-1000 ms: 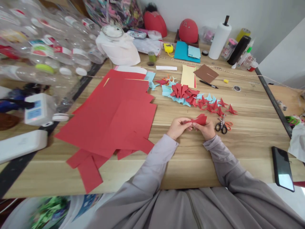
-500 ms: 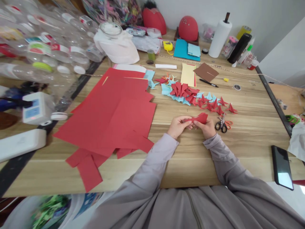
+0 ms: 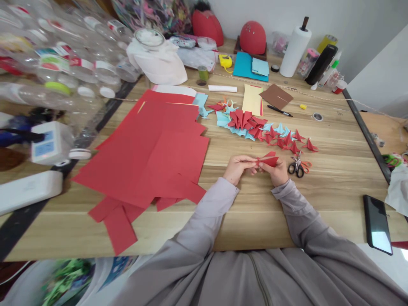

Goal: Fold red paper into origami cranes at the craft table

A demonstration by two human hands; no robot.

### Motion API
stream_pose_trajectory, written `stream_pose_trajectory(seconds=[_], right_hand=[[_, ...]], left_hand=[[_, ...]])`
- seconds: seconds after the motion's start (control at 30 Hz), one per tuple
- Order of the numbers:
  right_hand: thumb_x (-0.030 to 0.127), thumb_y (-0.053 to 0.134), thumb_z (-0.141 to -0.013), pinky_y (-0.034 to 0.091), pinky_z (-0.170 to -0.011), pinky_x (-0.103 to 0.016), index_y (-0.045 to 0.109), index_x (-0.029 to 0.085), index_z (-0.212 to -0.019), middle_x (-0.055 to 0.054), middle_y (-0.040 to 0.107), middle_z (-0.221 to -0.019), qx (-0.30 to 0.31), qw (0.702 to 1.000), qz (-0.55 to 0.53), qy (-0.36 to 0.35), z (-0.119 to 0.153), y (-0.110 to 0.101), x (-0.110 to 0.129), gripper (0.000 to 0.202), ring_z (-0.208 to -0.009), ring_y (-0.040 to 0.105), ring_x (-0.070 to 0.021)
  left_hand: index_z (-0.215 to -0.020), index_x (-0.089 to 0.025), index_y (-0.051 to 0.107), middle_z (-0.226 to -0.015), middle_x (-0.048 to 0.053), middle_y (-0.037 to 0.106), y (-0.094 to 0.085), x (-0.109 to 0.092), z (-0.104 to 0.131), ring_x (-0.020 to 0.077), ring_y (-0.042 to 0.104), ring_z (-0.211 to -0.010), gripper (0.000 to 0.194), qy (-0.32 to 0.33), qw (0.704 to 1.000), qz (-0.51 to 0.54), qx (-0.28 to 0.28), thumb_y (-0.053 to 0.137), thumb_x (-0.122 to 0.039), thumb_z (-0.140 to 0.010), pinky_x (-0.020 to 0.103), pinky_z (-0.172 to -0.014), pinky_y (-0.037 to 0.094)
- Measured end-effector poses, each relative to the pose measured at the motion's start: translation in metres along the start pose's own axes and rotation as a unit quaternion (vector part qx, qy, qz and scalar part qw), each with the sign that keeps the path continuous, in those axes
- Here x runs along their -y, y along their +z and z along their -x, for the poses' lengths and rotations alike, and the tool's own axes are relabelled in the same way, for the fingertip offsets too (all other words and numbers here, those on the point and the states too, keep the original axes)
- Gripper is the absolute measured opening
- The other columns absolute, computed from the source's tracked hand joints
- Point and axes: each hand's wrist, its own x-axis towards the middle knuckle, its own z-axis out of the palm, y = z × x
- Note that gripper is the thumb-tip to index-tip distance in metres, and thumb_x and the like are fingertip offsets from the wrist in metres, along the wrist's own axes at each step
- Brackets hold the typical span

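Observation:
A small folded piece of red paper [image 3: 270, 160] is held between both hands above the front of the table. My left hand [image 3: 237, 168] is closed, its thumb and fingers pinching the left end. The right end sits in the closed fingers of my right hand [image 3: 277, 170], with the thumb along the fold. Fingers hide part of the paper. Just right of my right hand lie black-handled scissors [image 3: 296, 168] and an orange-handled pair [image 3: 307, 165]. Beyond the hands is a cluster of red origami cranes [image 3: 270, 134] mixed with light blue ones [image 3: 280, 128].
Large red paper sheets [image 3: 153, 148] cover the table's left side. Plastic bottles [image 3: 63, 63] crowd the far left. A black pen [image 3: 279, 111], yellow paper [image 3: 251, 100] and brown paper [image 3: 276, 96] lie behind the cranes. A phone [image 3: 378, 223] rests at the right edge.
The red paper between my hands has changed shape: its layers now stand apart as two pointed flaps on the right. Both hands stay in nearly the same place.

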Motion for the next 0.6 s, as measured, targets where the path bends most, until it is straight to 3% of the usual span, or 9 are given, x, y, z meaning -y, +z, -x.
stream_pose_trajectory(seconds=[0.1,0.27,0.6], right_hand=[[0.031,0.08,-0.06,0.049,-0.05,-0.026,0.073,0.016,-0.078,-0.002,0.071,-0.066,0.024,1.0,-0.001,0.004,-0.0001,-0.0004,0.0004,0.024,-0.054,0.06,-0.0131],[0.03,0.081,-0.058,0.046,-0.046,-0.025,0.071,0.016,-0.072,0.0,0.067,-0.059,-0.023,0.999,-0.045,0.015,-0.0017,0.0004,-0.0024,0.022,-0.049,0.055,-0.0111],[0.029,0.081,-0.058,0.047,-0.049,-0.026,0.073,0.017,-0.07,0.0,0.068,-0.06,-0.007,0.999,-0.028,0.027,-0.0025,-0.002,-0.0029,0.019,-0.052,0.057,-0.0122]], left_hand=[[-0.07,-0.01,0.068,-0.055,0.004,0.067,-0.0003,0.0005,0.0007,0.0128,0.058,-0.044,0.027,0.019,1.0,-0.011,0.004,0.079,-0.024,-0.05,0.025,-0.046,0.047],[-0.086,-0.012,0.067,-0.062,0.002,0.069,0.0021,0.0035,0.0012,0.0133,0.064,-0.054,0.037,0.076,0.996,-0.035,0.034,0.079,-0.029,-0.056,0.026,-0.056,0.052],[-0.079,-0.013,0.063,-0.061,0.001,0.067,0.003,0.0018,0.0018,0.0124,0.063,-0.055,0.033,0.099,0.992,-0.073,0.035,0.077,-0.035,-0.06,0.026,-0.058,0.052]])
